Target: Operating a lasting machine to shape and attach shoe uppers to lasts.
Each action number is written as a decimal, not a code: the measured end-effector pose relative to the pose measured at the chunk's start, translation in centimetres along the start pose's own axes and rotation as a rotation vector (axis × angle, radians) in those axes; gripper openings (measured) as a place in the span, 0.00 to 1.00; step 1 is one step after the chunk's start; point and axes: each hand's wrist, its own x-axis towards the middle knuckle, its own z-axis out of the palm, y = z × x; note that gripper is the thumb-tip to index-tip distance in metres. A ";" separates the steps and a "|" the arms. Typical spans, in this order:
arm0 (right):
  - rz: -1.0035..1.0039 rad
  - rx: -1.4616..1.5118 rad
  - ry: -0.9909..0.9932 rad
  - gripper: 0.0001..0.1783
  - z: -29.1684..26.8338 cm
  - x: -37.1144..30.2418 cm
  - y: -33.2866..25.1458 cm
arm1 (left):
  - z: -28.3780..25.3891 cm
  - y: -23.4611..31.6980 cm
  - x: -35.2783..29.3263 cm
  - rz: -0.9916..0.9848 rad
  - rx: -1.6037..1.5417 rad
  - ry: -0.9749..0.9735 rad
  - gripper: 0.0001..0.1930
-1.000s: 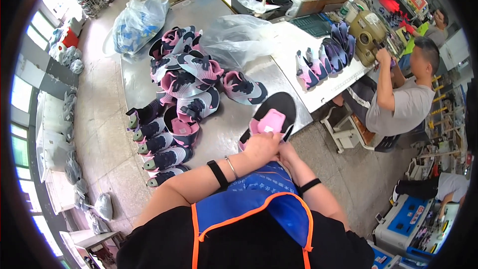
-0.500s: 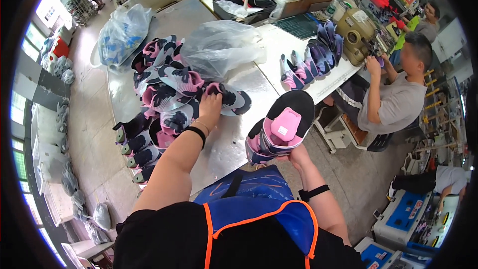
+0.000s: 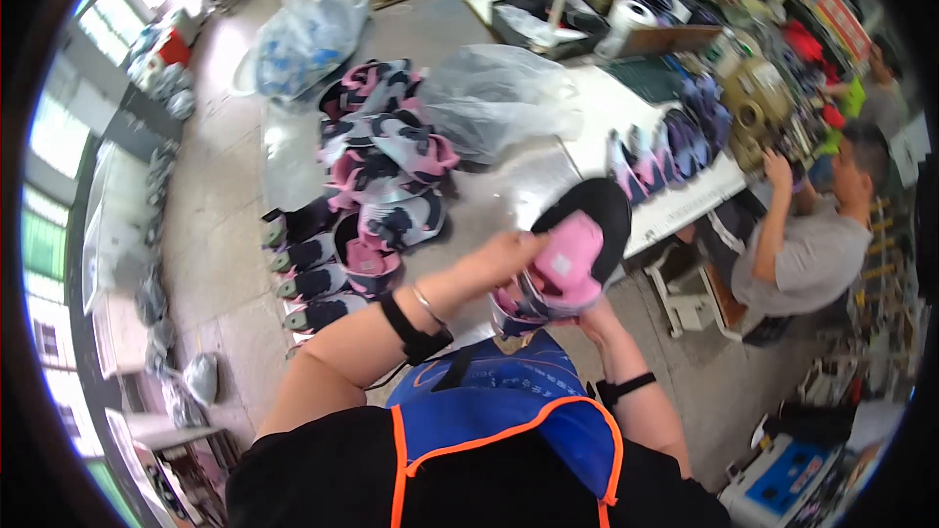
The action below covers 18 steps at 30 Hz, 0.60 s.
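Over the front edge of the table, my right hand (image 3: 595, 321) is closed round the underside of a stack of shoe uppers (image 3: 569, 259) in pink, navy and black, with a pink tongue facing up. My left hand (image 3: 514, 256), blurred by motion, is closed at the left side of that stack, fingers on an upper there; its fingertips are partly hidden. To the left of it lies a heap of pink, grey and navy shoe uppers (image 3: 386, 152). Several dark uppers (image 3: 311, 282) stand in a row at the table's left edge.
A clear plastic bag (image 3: 504, 103) lies behind the heap, and a filled bag (image 3: 308, 44) sits at the far left of the metal table (image 3: 499, 191). On the right, a person (image 3: 812, 235) works at a sewing machine (image 3: 758, 103), beside a row of uppers (image 3: 641, 158).
My left hand has come from the heap to the stack in my right hand. The upper it held at the heap's right edge has left the table. The view has turned rightward.
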 end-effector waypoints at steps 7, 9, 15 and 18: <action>-0.009 0.094 -0.031 0.27 2.3 -1.6 2.6 | 0.0 -4.3 -2.2 0.278 0.585 0.570 0.24; -0.040 0.150 -0.048 0.27 2.5 -1.7 3.0 | -1.7 -3.2 -1.7 0.237 0.570 0.556 0.24; -0.094 0.189 -0.026 0.29 2.6 -1.5 3.2 | -15.4 -2.5 5.3 0.248 -0.057 1.322 0.32; -0.070 0.268 -0.042 0.29 2.6 -1.3 3.4 | -17.3 -2.0 7.0 0.050 0.220 1.358 0.37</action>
